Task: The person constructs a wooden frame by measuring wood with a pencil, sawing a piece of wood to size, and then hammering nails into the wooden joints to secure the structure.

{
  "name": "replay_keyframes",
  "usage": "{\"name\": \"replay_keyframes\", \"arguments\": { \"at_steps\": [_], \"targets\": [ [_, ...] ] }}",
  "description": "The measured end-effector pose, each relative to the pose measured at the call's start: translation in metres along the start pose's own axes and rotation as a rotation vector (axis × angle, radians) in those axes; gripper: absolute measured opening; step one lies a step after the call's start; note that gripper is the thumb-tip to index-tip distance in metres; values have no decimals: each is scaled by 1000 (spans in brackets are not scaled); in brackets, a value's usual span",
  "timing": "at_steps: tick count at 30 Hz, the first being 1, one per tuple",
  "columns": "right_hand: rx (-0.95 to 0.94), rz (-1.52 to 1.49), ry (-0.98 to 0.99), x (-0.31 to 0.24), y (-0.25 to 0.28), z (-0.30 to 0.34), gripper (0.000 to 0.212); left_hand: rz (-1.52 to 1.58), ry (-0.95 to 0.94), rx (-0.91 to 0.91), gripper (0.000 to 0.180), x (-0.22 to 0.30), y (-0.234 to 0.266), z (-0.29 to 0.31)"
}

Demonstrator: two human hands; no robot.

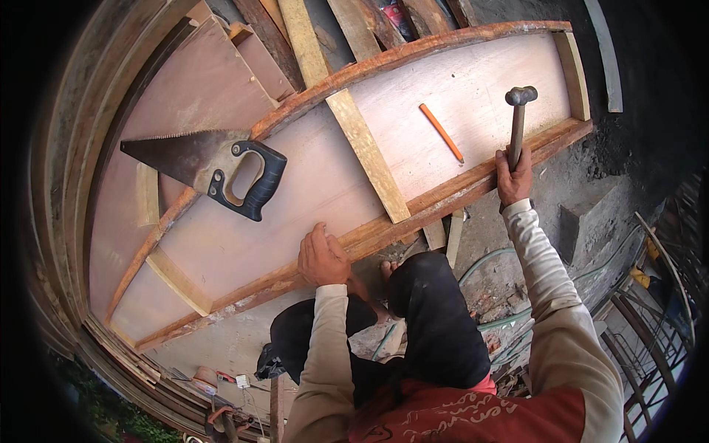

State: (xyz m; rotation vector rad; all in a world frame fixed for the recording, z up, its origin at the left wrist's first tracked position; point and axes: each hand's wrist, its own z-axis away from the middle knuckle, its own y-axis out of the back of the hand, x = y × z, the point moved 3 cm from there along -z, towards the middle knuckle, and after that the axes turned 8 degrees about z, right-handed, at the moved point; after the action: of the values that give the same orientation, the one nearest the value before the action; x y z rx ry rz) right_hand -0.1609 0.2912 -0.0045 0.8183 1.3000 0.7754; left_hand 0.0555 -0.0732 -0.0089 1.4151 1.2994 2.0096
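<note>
Gripping the wooden handle of a hammer (518,122), the right hand (514,179) is closed tight around its lower end, with the metal head raised upright above the panel and clear of the wood. That hand sits at the near rail (436,203) of a long framed plywood panel (473,96), toward its right end. The left hand (322,258) lies on the same rail further left, fingers curled down against the wood; it has hold of nothing that can be made out, and whether anything small is pinched under the fingertips cannot be told.

Between the two hands a pale wooden crosspiece (368,155) runs across the plywood from the far rail to the near one. An orange pencil (442,133) lies loose on the sheet just right of that crosspiece, well apart from both hands. Further left a handsaw (203,164) with a black grip rests across the far rail, its blade pointing left over another brown sheet (188,88). Planks (303,40) lie stacked beyond the panel. Below the near rail a green hose (487,262) winds over the rough ground.
</note>
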Motion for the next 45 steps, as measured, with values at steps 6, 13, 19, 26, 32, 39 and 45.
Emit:
{"name": "replay_keyframes", "arguments": {
  "at_steps": [6, 13, 19, 26, 32, 39, 45],
  "targets": [
    [-30, 149, 12, -9, 4, -2, 31, -11, 78, -110, 26, -3, -3, -6],
    [-127, 226, -31, -35, 14, -9, 34, -66, 152, -208, 26, 4, 1, -14],
    [-172, 255, -14, -42, 18, -13, 36, -45, 236, -240, 28, 0, -1, -15],
    [-196, 229, 15, -37, 23, -25, 36, 66, 234, -184, 29, 8, 2, -22],
    [-335, 164, -3, -51, 22, -18, 37, 196, 479, -7, 31, -1, 61, -18],
    [-550, 46, -90, -37, 34, -31, 42, 627, 855, 56, 35, 49, 147, -19],
    [-640, -274, -199, -54, 78, -37, 38, 897, 919, -160, 38, 107, 212, -110]
  ]
}}
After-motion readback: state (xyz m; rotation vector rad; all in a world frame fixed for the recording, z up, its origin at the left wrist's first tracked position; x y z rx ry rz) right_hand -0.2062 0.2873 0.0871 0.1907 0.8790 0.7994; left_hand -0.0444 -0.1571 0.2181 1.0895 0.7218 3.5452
